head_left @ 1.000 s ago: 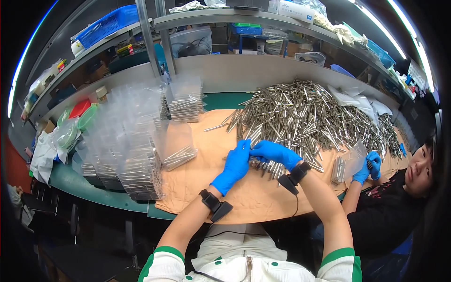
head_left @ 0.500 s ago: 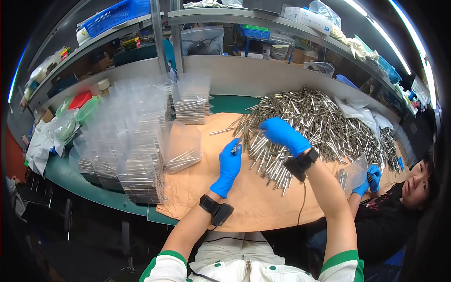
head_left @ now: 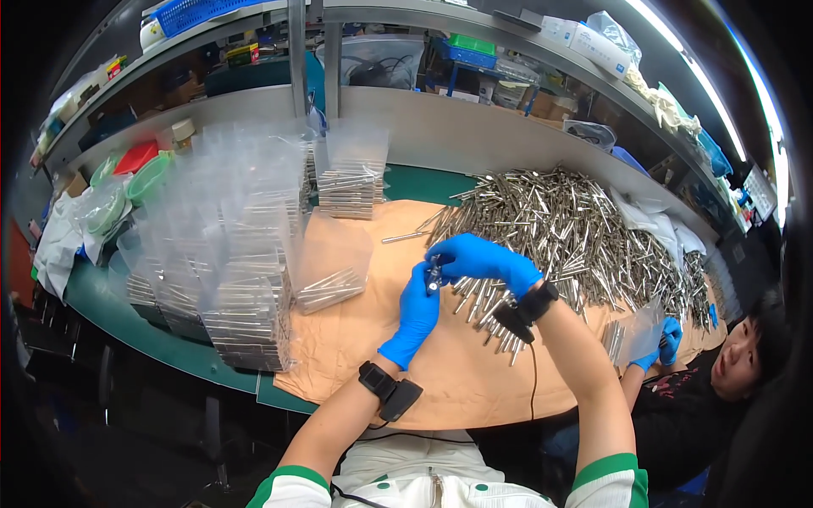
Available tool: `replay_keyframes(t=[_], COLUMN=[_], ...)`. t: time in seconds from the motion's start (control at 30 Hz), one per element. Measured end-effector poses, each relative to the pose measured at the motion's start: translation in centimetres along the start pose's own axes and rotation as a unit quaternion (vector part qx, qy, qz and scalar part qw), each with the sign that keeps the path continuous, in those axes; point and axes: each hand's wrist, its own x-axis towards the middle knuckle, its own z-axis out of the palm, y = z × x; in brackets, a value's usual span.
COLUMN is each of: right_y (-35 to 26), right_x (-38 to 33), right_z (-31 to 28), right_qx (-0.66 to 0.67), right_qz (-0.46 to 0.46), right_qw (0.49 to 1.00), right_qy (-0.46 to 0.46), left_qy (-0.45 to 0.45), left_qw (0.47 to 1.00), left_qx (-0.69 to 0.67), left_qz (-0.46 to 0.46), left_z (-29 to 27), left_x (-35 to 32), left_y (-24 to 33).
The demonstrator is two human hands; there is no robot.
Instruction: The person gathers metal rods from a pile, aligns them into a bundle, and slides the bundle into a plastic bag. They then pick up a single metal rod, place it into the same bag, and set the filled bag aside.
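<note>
Both hands now meet above the middle of the brown paper sheet (head_left: 440, 372). Half a second ago they were apart, the right hand up at the rod pile and the left lower on the sheet. The right hand (head_left: 487, 258) has drawn back from the pile and pinches a small metal rod (head_left: 434, 275) at its fingertips. The left hand (head_left: 417, 313) has risen to meet it, fingers closed around the same rod from below. The rod is therefore held clear of the sheet, between both hands, just left of the loose rod pile (head_left: 576, 229).

Judgement: one rod has been separated from the pile and is now under two-handed handling.

Filled clear bags (head_left: 246, 313) stand stacked at the left of the sheet. A co-worker's gloved hand (head_left: 669, 334) holds a clear bag at the right edge.
</note>
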Motion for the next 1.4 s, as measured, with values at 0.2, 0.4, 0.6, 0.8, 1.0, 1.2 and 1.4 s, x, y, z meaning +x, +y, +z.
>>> replay_keyframes(t=[0.2,0.4,0.6,0.8,1.0,1.2,1.4], right_y=[7.5,9.6,9.4,9.1,8.3,10.4,10.1], right_x=[5.5,9.5,9.0,7.4,3.3,3.2,7.5], right_z=[-0.3,2.2,3.0,3.5,3.3,-0.4,-3.0], right_qx=[-0.247,-0.412,-0.419,-0.385,-0.316,-0.184,-0.219], right_qz=[-0.115,-0.157,-0.211,-0.221,-0.205,-0.130,0.207], right_qw=[0.953,0.888,0.865,0.879,0.921,0.955,0.920], right_qy=[0.136,0.132,0.177,0.175,0.100,0.195,0.251], left_qy=[-0.010,0.018,0.077,0.090,-0.035,-0.078,-0.194], left_qw=[0.967,0.916,0.874,0.875,0.980,0.934,0.878], left_qx=[-0.186,-0.264,-0.343,-0.340,-0.055,0.340,0.414], left_qz=[-0.175,-0.302,-0.334,-0.333,-0.189,0.076,0.141], left_z=[-0.9,-2.7,-2.9,-2.8,-4.4,-4.4,-5.4], left_x=[1.8,3.3,3.6,3.6,4.8,4.8,3.7], left_y=[-0.6,0.1,0.6,0.0,-0.7,0.1,-1.4])
